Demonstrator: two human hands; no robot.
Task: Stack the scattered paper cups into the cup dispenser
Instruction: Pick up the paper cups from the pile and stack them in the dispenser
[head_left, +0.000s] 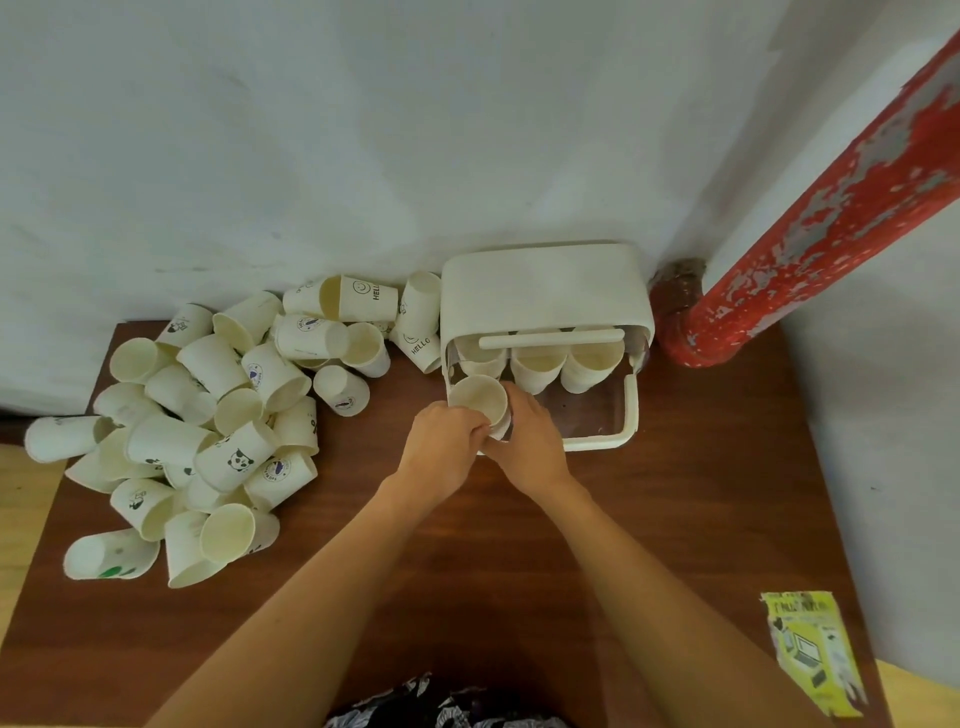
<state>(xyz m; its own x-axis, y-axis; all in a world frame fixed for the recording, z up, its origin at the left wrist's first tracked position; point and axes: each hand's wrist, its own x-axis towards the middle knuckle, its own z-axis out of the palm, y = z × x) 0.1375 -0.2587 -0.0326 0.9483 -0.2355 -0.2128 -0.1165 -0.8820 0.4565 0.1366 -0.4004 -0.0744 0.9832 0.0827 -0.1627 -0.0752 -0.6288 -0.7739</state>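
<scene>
A cream cup dispenser (545, 291) stands at the back of the brown table (675, 493), its clear front door swung down. Inside it, three stacks of paper cups (537, 364) stand side by side. Just in front of the left stack, a paper cup (477, 397) is held mouth-up between both hands. My left hand (441, 449) grips it from the left and my right hand (530, 441) grips it from the right. A big heap of scattered paper cups (208, 431) lies on the table's left half, several with printed logos.
A white wall runs behind the table. A red peeling pipe (810, 223) slants up at the right, close to the dispenser. A yellow leaflet (810, 649) lies at the table's front right corner. More loose cups (415, 322) crowd the dispenser's left side.
</scene>
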